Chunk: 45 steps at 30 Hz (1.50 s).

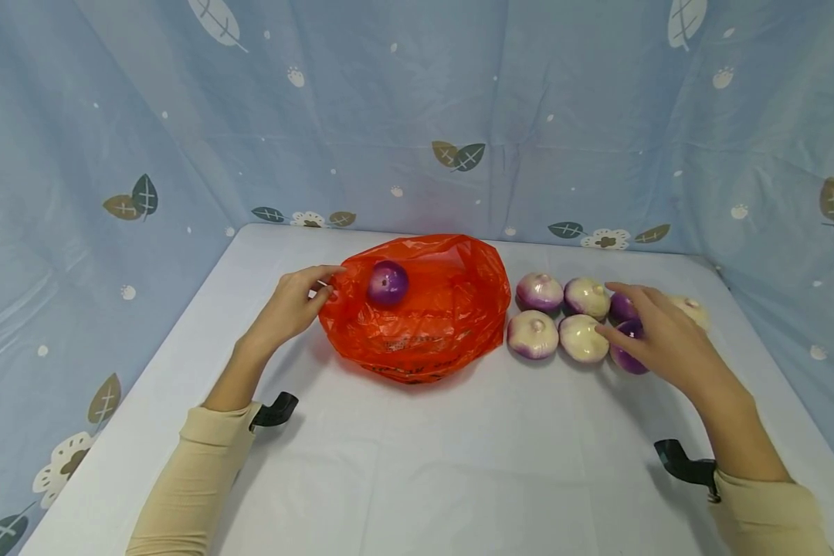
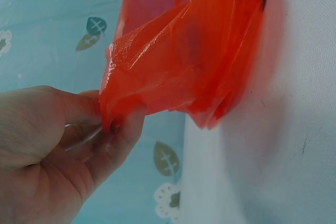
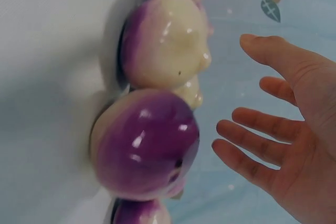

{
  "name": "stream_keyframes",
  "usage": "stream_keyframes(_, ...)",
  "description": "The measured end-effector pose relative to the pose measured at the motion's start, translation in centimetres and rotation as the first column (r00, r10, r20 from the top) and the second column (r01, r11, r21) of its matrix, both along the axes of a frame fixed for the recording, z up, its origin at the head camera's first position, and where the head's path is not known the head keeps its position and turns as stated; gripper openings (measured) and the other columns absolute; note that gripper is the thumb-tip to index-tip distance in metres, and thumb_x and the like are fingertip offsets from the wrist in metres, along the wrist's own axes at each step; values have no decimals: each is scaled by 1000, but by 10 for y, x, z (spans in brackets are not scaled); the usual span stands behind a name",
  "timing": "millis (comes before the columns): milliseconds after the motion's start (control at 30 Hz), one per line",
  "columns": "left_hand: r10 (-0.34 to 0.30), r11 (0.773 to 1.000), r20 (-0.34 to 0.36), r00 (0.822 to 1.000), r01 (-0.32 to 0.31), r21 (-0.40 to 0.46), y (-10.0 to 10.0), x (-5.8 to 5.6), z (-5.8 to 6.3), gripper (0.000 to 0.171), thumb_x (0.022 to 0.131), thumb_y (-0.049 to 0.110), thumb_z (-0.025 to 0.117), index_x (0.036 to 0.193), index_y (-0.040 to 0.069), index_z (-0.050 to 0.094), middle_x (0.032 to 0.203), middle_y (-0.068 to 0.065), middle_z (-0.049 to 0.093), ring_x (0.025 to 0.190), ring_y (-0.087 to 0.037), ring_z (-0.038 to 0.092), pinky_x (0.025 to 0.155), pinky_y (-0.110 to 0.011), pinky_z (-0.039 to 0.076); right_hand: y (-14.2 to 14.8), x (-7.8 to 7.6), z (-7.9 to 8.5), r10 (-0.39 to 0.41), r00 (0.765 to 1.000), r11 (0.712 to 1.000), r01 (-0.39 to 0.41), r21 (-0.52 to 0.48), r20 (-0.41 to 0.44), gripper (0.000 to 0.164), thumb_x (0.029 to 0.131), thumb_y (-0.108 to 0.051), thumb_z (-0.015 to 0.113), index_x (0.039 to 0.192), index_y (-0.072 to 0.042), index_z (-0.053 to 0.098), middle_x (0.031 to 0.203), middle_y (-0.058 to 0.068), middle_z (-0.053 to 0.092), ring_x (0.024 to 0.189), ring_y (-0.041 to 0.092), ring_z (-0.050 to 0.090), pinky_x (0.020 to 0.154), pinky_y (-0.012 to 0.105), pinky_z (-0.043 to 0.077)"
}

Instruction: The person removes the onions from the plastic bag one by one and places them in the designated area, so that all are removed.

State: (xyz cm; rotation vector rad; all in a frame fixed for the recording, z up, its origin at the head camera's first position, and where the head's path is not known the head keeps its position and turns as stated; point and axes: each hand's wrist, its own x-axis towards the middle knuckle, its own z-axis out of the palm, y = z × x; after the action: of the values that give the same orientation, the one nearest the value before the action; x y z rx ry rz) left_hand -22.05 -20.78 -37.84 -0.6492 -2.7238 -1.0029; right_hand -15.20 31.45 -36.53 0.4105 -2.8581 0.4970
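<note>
A red plastic bag (image 1: pixel 452 340) lies spread with its mouth wide, and one purple onion (image 1: pixel 388 283) sits inside toward its left. My left hand (image 1: pixel 285 305) pinches the bag's left rim; in the left wrist view, thumb and fingers (image 2: pixel 118 145) hold the thin film. To the right of the bag, glossy purple and white onions stand in two rows. Over the right end of these rows hovers my right hand (image 1: pixel 660 336), fingers spread and nothing held. The right wrist view has a purple onion (image 3: pixel 147 142) and a whitish onion (image 3: pixel 165 43) before the fingertips. Part of the onions is hidden behind that hand.
A white cloth covers the table (image 1: pixel 459 471). Blue curtain fabric (image 1: pixel 389 100) with leaf and flower prints hangs behind and at both sides. Black wrist mounts (image 1: pixel 274 409) stick out from both sleeves, close over the tabletop.
</note>
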Motion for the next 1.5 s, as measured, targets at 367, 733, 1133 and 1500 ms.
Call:
stream_keyframes(367, 3, 1000, 3, 1000, -3, 8, -1, -1, -1, 37, 94, -6, 51, 128, 2, 62, 109, -20, 70, 91, -35, 70, 75, -45, 62, -30, -16, 10, 44, 999, 999, -44, 30, -19, 65, 86, -37, 73, 141, -13, 48, 132, 24, 57, 118, 48, 53, 99, 66, 39)
stream_keyframes(733, -8, 1000, -9, 1000, 8, 11, 0, -1, 1, 36, 94, -5, 51, 128, 1, 62, 108, -20, 70, 91, -35, 70, 76, -44, 61, -63, -26, 13, 102, 994, 995, -102, -6, 45, 64, 88, -37, 72, 145, -20, 45, 137, 18, 54, 120, 41, 56, 94, 65, 47)
stream_keyframes(1133, -7, 1000, 7, 1000, 7, 14, -1, 0, 2, 36, 95, -3, 50, 129, 2, 62, 109, -19, 70, 93, -34, 70, 77, -44, 62, -96, -34, 13, 134, 982, 991, -132, -29, 133, 66, 88, -41, 70, 146, -24, 43, 143, 16, 49, 128, 40, 53, 94, 63, 49)
stream_keyframes(1500, -1, 1000, 7, 1000, 1, 9, -1, 1, 3, 36, 95, -3, 51, 129, 3, 62, 110, -18, 69, 92, -33, 70, 77, -44, 62, -122, -40, 5, 202, 977, 979, -199, -48, 72, 64, 87, -37, 73, 143, -17, 47, 131, 16, 57, 106, 32, 61, 86, 53, 57)
